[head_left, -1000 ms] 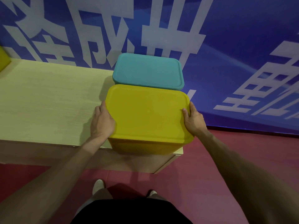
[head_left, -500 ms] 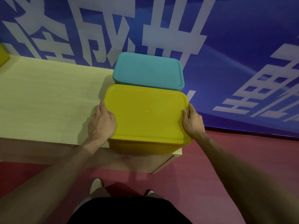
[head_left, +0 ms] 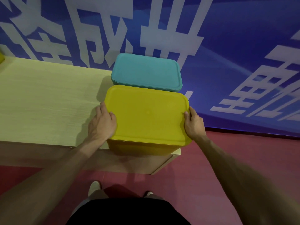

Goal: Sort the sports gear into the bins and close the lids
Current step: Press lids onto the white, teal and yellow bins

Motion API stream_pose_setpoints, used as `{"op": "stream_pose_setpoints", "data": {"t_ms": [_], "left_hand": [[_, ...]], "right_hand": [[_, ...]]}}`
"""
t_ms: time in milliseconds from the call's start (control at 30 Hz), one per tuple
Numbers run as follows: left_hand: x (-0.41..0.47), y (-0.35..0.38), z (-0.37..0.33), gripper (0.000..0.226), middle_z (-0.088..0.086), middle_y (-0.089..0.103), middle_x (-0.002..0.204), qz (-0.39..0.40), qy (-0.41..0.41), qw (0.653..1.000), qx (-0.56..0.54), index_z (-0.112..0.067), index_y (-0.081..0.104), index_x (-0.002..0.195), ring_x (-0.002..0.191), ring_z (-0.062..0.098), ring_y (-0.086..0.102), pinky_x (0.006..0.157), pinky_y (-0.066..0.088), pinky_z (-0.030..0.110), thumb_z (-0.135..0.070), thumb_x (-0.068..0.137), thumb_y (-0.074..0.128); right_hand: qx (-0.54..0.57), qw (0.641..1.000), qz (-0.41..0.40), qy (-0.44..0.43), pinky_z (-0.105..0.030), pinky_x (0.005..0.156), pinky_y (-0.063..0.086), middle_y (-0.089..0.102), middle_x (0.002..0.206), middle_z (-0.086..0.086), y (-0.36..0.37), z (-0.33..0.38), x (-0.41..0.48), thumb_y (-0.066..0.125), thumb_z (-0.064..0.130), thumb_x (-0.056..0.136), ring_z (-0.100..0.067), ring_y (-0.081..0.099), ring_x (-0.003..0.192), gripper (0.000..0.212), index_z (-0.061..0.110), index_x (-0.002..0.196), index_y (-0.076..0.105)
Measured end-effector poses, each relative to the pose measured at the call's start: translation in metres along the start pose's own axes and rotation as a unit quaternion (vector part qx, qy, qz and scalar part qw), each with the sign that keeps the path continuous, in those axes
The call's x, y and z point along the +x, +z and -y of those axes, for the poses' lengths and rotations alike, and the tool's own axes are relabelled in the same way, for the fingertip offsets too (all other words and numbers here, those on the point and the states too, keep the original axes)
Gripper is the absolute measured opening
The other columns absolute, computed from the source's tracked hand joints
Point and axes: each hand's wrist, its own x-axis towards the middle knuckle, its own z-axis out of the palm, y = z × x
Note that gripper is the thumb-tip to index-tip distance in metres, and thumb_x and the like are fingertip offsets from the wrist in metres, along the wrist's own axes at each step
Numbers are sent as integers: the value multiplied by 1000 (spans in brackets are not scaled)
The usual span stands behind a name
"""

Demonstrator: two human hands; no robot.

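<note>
A pale wooden bench (head_left: 40, 101) is set on a red floor (head_left: 219, 159). Two lidded bins are placed at its right end: a yellow bin (head_left: 146, 117) at the front edge and a teal bin (head_left: 146, 71) just behind it.

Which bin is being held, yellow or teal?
The yellow bin, the nearer one at the front edge of the bench: the left hand and right hand grip its lid's side edges. The teal bin behind it is untouched.

bench (head_left: 40, 103): pale wood-grain top, plain front panel | behind bench: blue banner (head_left: 235, 46) with large white characters | below and right of bench: dark red floor (head_left: 227, 159) | light: dim
</note>
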Motion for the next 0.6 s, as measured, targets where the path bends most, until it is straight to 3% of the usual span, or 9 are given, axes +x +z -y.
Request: {"op": "stream_pose_setpoints", "data": {"t_ms": [133,300,467,600], "left_hand": [[1,1,0,57,17,33,144,-6,-1,1000,9,-8,12,149,106,42,54,76,43,43,-30,100,29],[4,0,-1,56,17,34,144,4,-1,1000,0,-8,13,148,108,42,53,77,43,44,-29,100,31],[17,-12,1,54,16,36,141,53,-21,998,-34,-7,20,143,113,40,49,80,40,42,-30,97,37],[23,-19,1,57,16,34,142,69,-28,996,-50,-5,23,142,119,39,46,90,41,46,-30,95,44]], "right_hand": [[-8,1000,-14,-14,-30,78,41,64,116,-15,0,-3,1,35,35,102,-31,60,103,47,8,140,42],[-36,999,-13,-25,-28,68,37,66,103,-17,1,-5,7,34,36,102,-33,62,91,44,6,132,47],[-35,999,-1,-4,-33,84,42,59,125,-20,-1,5,9,36,29,103,-36,56,112,43,4,138,40],[-28,999,-9,26,-41,95,44,55,132,-21,1,8,12,38,26,102,-37,53,118,43,6,140,37]]}}
